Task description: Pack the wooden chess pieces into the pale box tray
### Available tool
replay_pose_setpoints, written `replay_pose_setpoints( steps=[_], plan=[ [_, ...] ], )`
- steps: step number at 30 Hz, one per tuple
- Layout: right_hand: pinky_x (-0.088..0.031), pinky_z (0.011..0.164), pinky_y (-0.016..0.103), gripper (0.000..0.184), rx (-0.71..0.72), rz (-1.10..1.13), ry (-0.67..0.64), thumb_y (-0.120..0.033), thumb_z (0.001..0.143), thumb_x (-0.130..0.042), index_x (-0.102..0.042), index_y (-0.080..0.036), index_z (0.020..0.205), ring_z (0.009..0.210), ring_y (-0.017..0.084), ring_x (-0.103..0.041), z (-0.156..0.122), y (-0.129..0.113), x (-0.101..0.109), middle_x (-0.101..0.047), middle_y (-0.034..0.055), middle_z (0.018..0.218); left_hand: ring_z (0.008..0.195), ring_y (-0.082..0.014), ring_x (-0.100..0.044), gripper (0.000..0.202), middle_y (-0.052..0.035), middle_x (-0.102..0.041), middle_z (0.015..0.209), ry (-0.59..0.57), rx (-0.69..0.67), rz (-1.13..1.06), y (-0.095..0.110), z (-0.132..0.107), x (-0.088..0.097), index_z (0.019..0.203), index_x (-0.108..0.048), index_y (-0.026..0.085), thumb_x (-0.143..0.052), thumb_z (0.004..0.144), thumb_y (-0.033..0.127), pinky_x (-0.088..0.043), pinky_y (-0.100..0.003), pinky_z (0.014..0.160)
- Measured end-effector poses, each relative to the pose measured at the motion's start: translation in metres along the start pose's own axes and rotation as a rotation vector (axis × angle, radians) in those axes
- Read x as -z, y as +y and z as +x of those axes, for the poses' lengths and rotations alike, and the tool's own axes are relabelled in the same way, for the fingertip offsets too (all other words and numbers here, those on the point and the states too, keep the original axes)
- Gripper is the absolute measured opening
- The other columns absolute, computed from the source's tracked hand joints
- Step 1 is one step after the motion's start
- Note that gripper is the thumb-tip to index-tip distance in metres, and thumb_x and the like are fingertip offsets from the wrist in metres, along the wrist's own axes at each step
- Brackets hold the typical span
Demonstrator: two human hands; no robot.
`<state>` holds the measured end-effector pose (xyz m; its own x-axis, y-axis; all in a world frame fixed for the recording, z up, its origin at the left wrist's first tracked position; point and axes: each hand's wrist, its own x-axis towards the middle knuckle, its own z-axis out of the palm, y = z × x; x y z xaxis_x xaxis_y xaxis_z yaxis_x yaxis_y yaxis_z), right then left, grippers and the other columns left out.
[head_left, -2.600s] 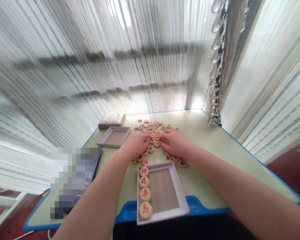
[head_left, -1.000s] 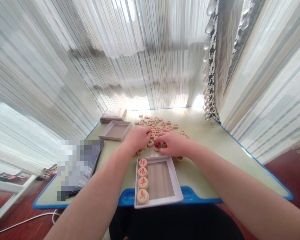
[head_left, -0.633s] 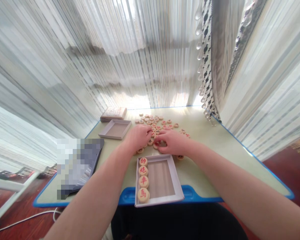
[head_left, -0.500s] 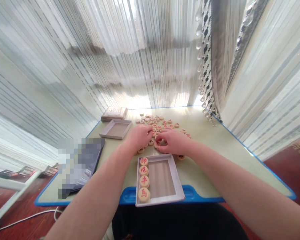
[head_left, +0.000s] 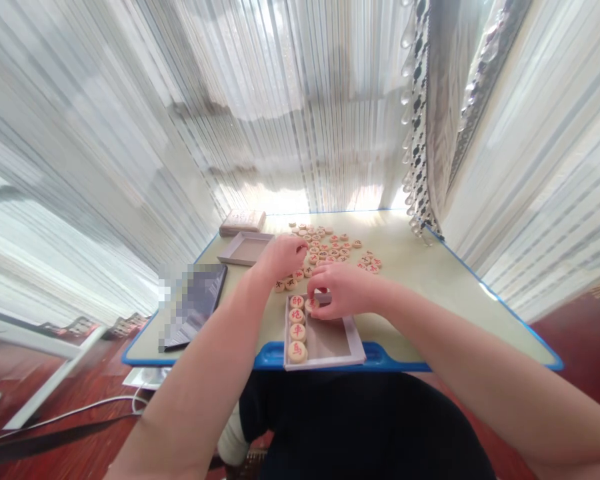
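Observation:
A shallow white box tray [head_left: 326, 365] sits at the near edge of the table, with a column of red-marked xiangqi pieces [head_left: 297, 332] along its left wall. My right hand [head_left: 343, 290] is over the tray's far end, thumb and fingers closed around a xiangqi piece [head_left: 312, 305] beside the top of that column. Beyond the tray, my left hand [head_left: 286, 257] is at the left of a spread of loose red and black xiangqi pieces [head_left: 334, 253]. Its fingers are curled together, and what they may hold is hidden.
An open box lid [head_left: 246, 248] lies at the left, in front of a closed box [head_left: 243, 222]. A dark tablet-like device [head_left: 197, 303], partly blurred out, rests on the table's left side. Bead-edged curtains [head_left: 420, 133] hang behind the table [head_left: 455, 300].
My right hand has brought a xiangqi piece from the loose spread into the tray. My left hand remains by the spread. The camera view has shifted slightly.

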<state>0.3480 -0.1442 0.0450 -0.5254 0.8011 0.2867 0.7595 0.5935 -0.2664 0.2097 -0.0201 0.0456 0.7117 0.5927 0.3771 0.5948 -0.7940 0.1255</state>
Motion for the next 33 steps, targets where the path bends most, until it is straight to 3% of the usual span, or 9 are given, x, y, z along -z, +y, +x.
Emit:
replay_pose_setpoints(
  steps=[4, 8, 14, 19, 24, 33],
  plan=[
    [-0.035, 0.06, 0.026, 0.017, -0.025, -0.085, -0.056, -0.034, 0.068, -0.064, -0.068, -0.022, 0.078, 0.068, 0.015, -0.053, -0.001, -0.003, -0.002, -0.064, 0.0009, 0.069, 0.074, -0.0162, -0.061, 0.029, -0.0049, -0.071, 0.082, 0.07, 0.028, -0.057, 0.004, -0.006, 0.006, 0.083, -0.071, 0.018, -0.042, 0.078, 0.022, -0.042, -0.025, 0.068],
    [-0.03, 0.052, 0.025, 0.021, -0.093, -0.164, -0.134, -0.042, 0.07, -0.06, -0.072, -0.025, 0.079, 0.058, 0.014, -0.053, -0.002, -0.008, 0.0, -0.065, 0.0006, 0.065, 0.065, -0.0146, -0.057, 0.028, -0.0038, -0.069, 0.071, 0.032, 0.095, -0.063, 0.012, -0.022, 0.016, 0.077, -0.07, 0.017, -0.044, 0.078, 0.026, -0.039, -0.024, 0.061],
    [-0.031, 0.053, 0.025, 0.025, -0.082, -0.211, -0.152, -0.043, 0.073, -0.058, -0.074, -0.027, 0.083, 0.061, 0.015, -0.056, -0.001, -0.007, -0.001, -0.069, 0.0015, 0.069, 0.058, -0.0129, -0.053, 0.027, -0.0006, -0.064, 0.063, -0.054, 0.166, -0.047, 0.017, -0.044, 0.028, 0.073, -0.069, 0.017, -0.046, 0.077, 0.032, -0.034, -0.023, 0.054],
    [-0.031, 0.051, 0.024, 0.025, -0.107, -0.197, -0.215, -0.043, 0.075, -0.058, -0.075, -0.027, 0.085, 0.062, 0.015, -0.057, 0.001, -0.008, 0.004, -0.071, 0.0021, 0.072, 0.063, -0.0133, -0.055, 0.031, -0.003, -0.066, 0.069, 0.147, 0.193, -0.058, 0.011, -0.057, 0.016, 0.075, -0.068, 0.016, -0.042, 0.083, 0.032, -0.036, -0.024, 0.059],
    [-0.031, 0.052, 0.024, 0.02, -0.104, -0.236, -0.199, -0.04, 0.074, -0.061, -0.075, -0.027, 0.081, 0.066, 0.016, -0.06, 0.002, -0.011, 0.004, -0.071, 0.0023, 0.072, 0.071, -0.0156, -0.058, 0.029, -0.0061, -0.068, 0.075, 0.324, 0.236, -0.001, 0.012, -0.071, 0.002, 0.075, -0.066, 0.017, -0.041, 0.085, 0.03, -0.039, -0.025, 0.068],
    [-0.034, 0.056, 0.023, 0.018, -0.135, -0.187, -0.158, -0.036, 0.074, -0.062, -0.073, -0.025, 0.082, 0.07, 0.016, -0.06, 0.003, -0.009, -0.001, -0.071, 0.0019, 0.076, 0.063, -0.0141, -0.055, 0.03, -0.004, -0.065, 0.067, 0.242, 0.259, -0.021, 0.016, -0.078, 0.005, 0.067, -0.063, 0.018, -0.04, 0.083, 0.029, -0.036, -0.025, 0.062]
  ],
)
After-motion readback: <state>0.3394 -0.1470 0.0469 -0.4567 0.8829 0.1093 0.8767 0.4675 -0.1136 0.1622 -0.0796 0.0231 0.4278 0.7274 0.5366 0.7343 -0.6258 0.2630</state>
